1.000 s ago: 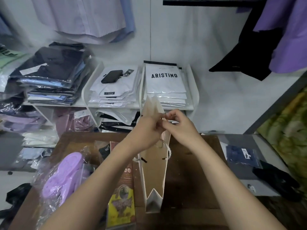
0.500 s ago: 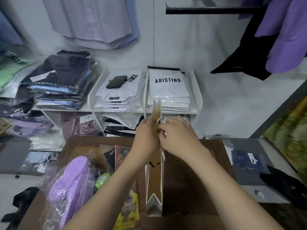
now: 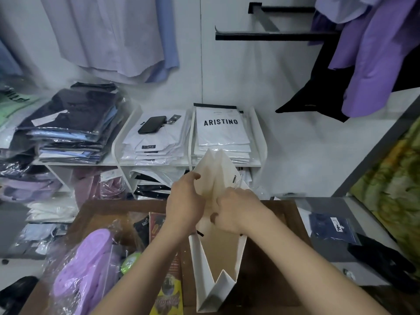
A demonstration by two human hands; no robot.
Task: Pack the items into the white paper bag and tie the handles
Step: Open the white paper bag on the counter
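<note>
A white paper bag stands on the brown wooden table, its mouth spread open toward me. My left hand grips the bag's left rim and my right hand grips the right rim, pulling the two sides apart. A twisted cord handle shows just above my right hand. Left of the bag lie purple slippers in clear plastic, a yellow and red printed packet, a small green item and a black packet.
White shelves behind the table hold stacks of wrapped shirts, with a black phone on one stack. Shirts hang above. A grey counter at right carries a navy packet and dark cloth.
My hands were pinched together at the top of the nearly flat bag. They have now moved apart and the bag's mouth has spread wide open. The camera has tilted slightly.
</note>
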